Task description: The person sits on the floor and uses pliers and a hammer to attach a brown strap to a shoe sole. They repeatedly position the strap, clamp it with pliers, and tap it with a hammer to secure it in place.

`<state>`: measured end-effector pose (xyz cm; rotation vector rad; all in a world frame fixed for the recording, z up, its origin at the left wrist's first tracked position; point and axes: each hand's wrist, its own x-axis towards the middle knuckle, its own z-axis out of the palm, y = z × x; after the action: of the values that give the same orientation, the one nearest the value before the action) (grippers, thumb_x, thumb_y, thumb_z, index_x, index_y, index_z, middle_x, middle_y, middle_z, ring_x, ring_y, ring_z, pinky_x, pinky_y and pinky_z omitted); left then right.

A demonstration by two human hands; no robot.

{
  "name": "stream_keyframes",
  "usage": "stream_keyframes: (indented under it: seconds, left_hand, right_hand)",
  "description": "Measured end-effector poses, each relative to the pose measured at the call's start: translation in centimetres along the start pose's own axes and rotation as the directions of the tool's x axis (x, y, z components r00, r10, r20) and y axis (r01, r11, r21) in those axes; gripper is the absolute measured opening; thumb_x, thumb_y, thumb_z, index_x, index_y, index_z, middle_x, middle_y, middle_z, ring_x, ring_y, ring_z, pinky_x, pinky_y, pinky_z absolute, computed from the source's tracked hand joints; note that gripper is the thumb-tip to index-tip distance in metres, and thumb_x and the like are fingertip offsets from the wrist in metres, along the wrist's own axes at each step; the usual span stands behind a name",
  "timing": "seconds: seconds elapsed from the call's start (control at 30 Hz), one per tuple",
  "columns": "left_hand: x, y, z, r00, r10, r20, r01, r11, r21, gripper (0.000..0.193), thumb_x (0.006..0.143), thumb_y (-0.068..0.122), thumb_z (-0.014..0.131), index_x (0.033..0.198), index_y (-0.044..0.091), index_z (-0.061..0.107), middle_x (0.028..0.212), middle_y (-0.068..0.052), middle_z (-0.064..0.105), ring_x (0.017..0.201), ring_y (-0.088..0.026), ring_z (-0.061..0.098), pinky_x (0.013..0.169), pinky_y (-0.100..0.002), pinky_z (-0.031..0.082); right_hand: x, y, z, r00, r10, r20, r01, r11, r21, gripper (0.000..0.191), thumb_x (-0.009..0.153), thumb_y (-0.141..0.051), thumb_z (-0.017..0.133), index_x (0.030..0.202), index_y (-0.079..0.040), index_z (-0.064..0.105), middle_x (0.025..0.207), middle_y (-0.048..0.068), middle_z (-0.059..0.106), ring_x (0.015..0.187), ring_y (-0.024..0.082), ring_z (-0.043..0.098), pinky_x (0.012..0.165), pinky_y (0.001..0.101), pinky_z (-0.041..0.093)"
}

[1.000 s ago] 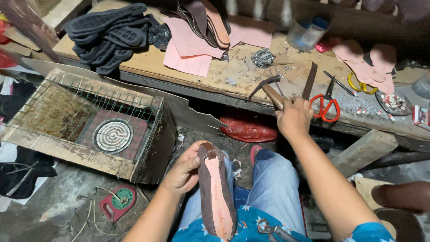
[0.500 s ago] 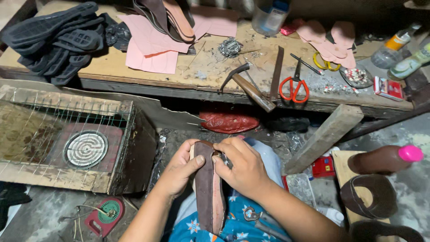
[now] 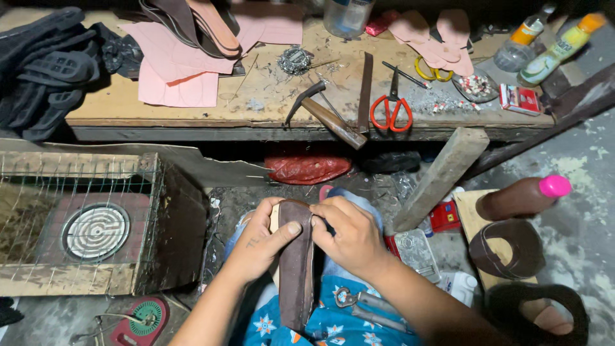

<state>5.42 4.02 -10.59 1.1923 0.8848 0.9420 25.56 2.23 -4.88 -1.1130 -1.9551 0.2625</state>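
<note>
Centrally, I noted both hands clamped on 1 brown shoe sole (image 3: 296,269) over my lap: left hand (image 3: 259,247) at 9 o'clock, thumb across it; right hand (image 3: 351,234) at 3 o'clock, fingertips pinching the top edge. Probably light, flexible; best gripped by its edges.

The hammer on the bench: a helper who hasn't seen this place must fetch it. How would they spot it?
Look along the wooden workbench, at its front edge near the middle. The hammer lies slanted left of the red-handled scissors, the only tool with a dark metal head and a wooden handle overhanging the edge.
</note>
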Motion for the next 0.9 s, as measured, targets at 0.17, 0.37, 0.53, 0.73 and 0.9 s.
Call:
stream_keyframes:
  seconds: [0.17,0.37,0.53,0.73,0.9]
  left_hand:
    - [1.7,-0.6,1.3,0.996,-0.083,0.04,0.086,0.994,-0.074,0.054,0.087,0.025,0.076,0.131,0.005,0.053,0.11,-0.005,0.07,0.101,-0.013,0.065,0.091,-0.031,0.054]
    - [5.3,-1.9,2.3,0.985,-0.058,0.159,0.078,0.989,-0.122,0.06,0.085,0.022,0.078,0.137,0.009,0.052,0.112,-0.005,0.07,0.103,-0.014,0.065,0.091,-0.032,0.054]
    - [6.0,-2.9,4.7,0.944,0.262,0.201,-0.315,0.898,0.306,0.052,0.089,0.023,0.077,0.135,0.007,0.059,0.134,-0.015,0.06,0.127,-0.026,0.055,0.107,-0.039,0.042]
    - [4.3,-2.7,7.1,0.924,0.348,0.159,-0.374,0.73,0.572,0.037,0.1,0.028,0.055,0.131,0.011,0.064,0.125,-0.022,0.056,0.117,-0.04,0.056,0.103,-0.043,0.044]
    - [4.9,-2.1,7.8,0.965,0.25,0.082,-0.249,0.769,0.589,0.038,0.104,0.034,0.046,0.131,0.013,0.062,0.116,-0.02,0.06,0.111,-0.041,0.059,0.098,-0.046,0.046]
  right_hand:
    - [-2.0,1.2,-1.3,0.98,0.196,0.027,-0.196,0.981,-0.008,0.016,0.093,-0.008,0.066,0.106,-0.002,0.071,0.101,0.012,0.072,0.091,0.031,0.073,0.08,0.0385,0.058]
    - [-10.6,-1.0,-5.4,0.678,0.456,0.576,-0.395,0.887,-0.237,0.058,0.077,-0.036,0.084,0.121,-0.006,0.061,0.114,0.018,0.059,0.104,0.04,0.061,0.085,0.0463,0.049]
    - [-14.1,0.2,-6.0,0.75,0.452,0.483,-0.47,0.878,-0.094,0.054,0.071,-0.033,0.09,0.113,-0.007,0.068,0.103,0.015,0.063,0.093,0.034,0.066,0.08,0.0422,0.052]
    - [-13.9,2.0,-7.3,0.964,0.26,0.06,-0.266,0.953,0.148,0.034,0.08,-0.012,0.078,0.113,-0.006,0.071,0.096,0.006,0.063,0.085,0.018,0.065,0.073,0.0292,0.053]
    - [-10.6,4.4,-8.4,0.706,0.623,0.337,-0.695,0.7,0.161,0.045,0.087,-0.016,0.075,0.13,-0.006,0.069,0.087,0.011,0.066,0.081,0.024,0.064,0.076,0.0332,0.054]
